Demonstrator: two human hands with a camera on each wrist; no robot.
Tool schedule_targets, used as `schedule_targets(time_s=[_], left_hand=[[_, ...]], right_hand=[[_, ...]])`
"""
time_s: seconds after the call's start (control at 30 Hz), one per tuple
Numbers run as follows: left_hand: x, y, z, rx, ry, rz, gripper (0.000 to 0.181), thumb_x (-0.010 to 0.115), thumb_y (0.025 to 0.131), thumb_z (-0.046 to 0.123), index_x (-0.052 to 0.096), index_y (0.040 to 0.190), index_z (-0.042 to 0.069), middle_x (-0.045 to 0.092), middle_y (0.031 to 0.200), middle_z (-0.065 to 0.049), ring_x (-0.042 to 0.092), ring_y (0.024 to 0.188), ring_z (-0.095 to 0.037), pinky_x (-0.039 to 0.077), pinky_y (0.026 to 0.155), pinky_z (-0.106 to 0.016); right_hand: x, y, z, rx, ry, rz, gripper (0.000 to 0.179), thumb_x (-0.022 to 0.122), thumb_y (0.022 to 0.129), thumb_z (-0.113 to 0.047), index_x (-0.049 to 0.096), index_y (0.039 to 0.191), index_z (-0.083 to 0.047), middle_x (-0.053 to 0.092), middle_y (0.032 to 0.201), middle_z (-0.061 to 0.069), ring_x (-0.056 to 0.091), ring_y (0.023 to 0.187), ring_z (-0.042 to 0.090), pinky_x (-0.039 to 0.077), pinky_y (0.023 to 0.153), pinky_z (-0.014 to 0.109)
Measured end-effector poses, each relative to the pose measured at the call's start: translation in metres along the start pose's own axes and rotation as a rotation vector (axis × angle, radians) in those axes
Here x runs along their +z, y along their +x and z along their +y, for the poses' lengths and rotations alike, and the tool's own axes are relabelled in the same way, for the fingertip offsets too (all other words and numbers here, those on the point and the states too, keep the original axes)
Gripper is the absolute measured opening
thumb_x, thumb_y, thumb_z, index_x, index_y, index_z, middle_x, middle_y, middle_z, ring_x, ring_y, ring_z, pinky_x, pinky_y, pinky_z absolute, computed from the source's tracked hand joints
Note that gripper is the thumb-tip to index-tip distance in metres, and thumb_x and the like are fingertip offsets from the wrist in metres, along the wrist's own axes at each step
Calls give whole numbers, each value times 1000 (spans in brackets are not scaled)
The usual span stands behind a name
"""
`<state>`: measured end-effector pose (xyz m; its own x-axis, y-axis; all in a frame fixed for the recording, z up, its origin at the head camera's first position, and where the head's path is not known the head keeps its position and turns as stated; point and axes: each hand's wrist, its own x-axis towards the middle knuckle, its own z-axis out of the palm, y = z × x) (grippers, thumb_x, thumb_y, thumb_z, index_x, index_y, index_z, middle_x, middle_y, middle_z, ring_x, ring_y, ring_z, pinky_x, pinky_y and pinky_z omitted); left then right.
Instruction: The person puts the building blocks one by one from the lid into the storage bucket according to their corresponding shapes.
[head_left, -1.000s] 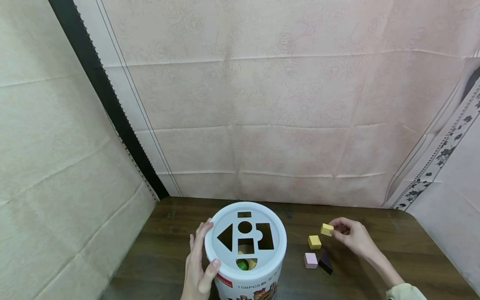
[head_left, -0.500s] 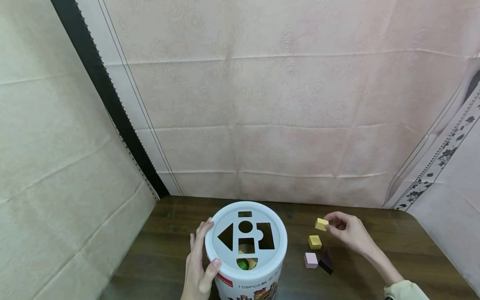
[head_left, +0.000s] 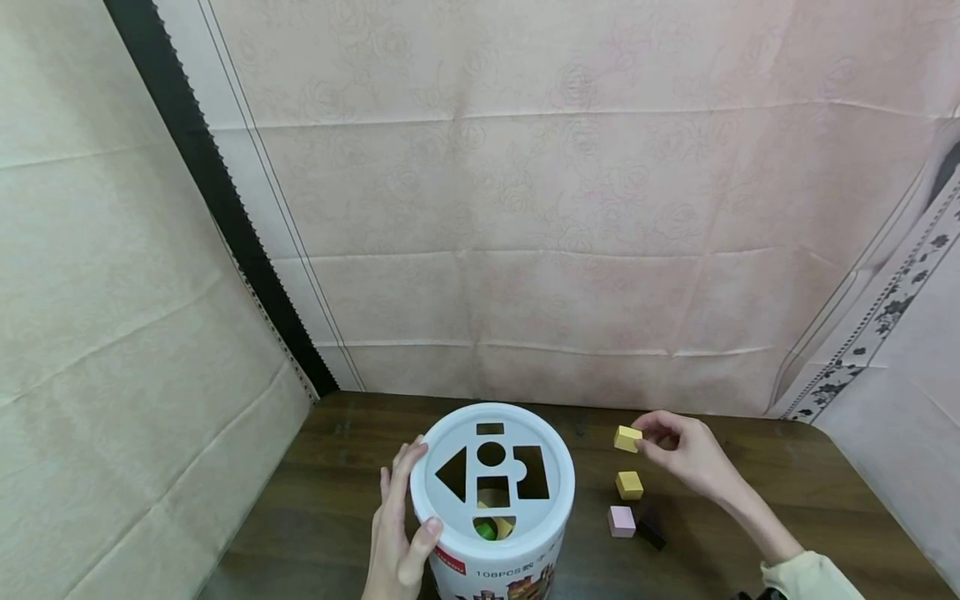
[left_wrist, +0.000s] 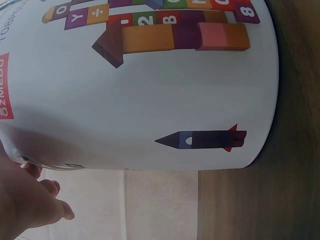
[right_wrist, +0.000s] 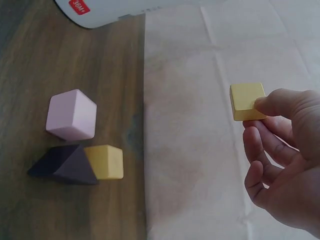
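My right hand (head_left: 693,458) pinches a yellow block (head_left: 627,439) between thumb and fingers, raised over the table right of the bucket; its other fingers are loosely curled in the right wrist view. Below it on the table are another yellow block (head_left: 629,485), a pink block (head_left: 622,522) and a dark triangular block (head_left: 650,531), shaded by the arm. My left hand (head_left: 399,525) holds the left side of a white bucket (head_left: 498,575) at its lid's rim, thumb at the front. The light blue lid (head_left: 468,427) has several shaped holes; green and yellow pieces show through the lowest one.
The brown wooden table (head_left: 315,500) ends at the back against a pale patterned cloth (head_left: 570,292). More cloth hangs at the left (head_left: 135,375) and right (head_left: 900,475). Printed block pictures (left_wrist: 170,37) cover the bucket's side.
My right hand has moved left and away from me, carrying the yellow block past the other yellow one. The left hand and bucket stay in place.
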<state>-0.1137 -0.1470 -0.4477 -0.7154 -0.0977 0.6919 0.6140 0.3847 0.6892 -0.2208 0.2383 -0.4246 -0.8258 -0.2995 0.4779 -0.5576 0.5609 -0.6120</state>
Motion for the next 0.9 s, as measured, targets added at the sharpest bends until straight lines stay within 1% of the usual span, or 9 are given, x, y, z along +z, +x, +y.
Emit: schedule_targets(time_s=[0.1, 0.37, 0.57, 0.73, 0.8, 0.9], left_hand=[[0, 0, 0, -1, -1, 0, 67, 56, 82, 29, 50, 147, 12, 50, 148, -7, 34, 141, -36, 5, 98, -82], [1, 1, -1, 10, -3, 4, 67, 56, 82, 28, 50, 147, 11, 50, 148, -7, 34, 138, -46, 5, 98, -82], [0, 0, -1, 0, -3, 1, 67, 56, 82, 28, 49, 147, 12, 50, 148, -7, 34, 139, -43, 5, 98, -82], [0, 0, -1, 5, -4, 3, 67, 56, 83, 28, 50, 147, 11, 50, 148, -7, 34, 140, -42, 5, 98, -82], [0, 0, -1, 4, -3, 2, 67, 56, 83, 29, 49, 147, 12, 50, 148, -7, 34, 141, -39, 5, 98, -82], [0, 1, -1, 15, -1, 2, 67, 56, 83, 29, 49, 147, 11, 50, 148, -7, 34, 142, -34, 5, 98, -82]], right_hand=[[-1, 3, -7, -11, -5, -4, 20, 75, 81, 4, 71, 95, -10, 66, 78, -10, 61, 70, 7, 49, 58, 27], [-2, 12, -27, -23, 18, -27, 20, 75, 83, 3, 71, 97, -11, 66, 79, -10, 61, 71, 8, 49, 59, 25], [-1, 26, -39, -61, -1, -33, 21, 74, 82, 3, 71, 96, -12, 66, 81, -10, 62, 73, 8, 49, 62, 26], [0, 38, -51, -88, 10, -53, 20, 74, 83, 1, 71, 97, -13, 68, 84, -6, 62, 75, 9, 51, 65, 27], [1, 41, -56, -98, 16, -57, 20, 74, 83, 1, 71, 97, -13, 68, 84, -4, 62, 75, 10, 51, 65, 28], [4, 47, -64, -109, 23, -62, 21, 75, 83, 1, 71, 98, -13, 67, 84, -6, 62, 76, 10, 51, 65, 30]])
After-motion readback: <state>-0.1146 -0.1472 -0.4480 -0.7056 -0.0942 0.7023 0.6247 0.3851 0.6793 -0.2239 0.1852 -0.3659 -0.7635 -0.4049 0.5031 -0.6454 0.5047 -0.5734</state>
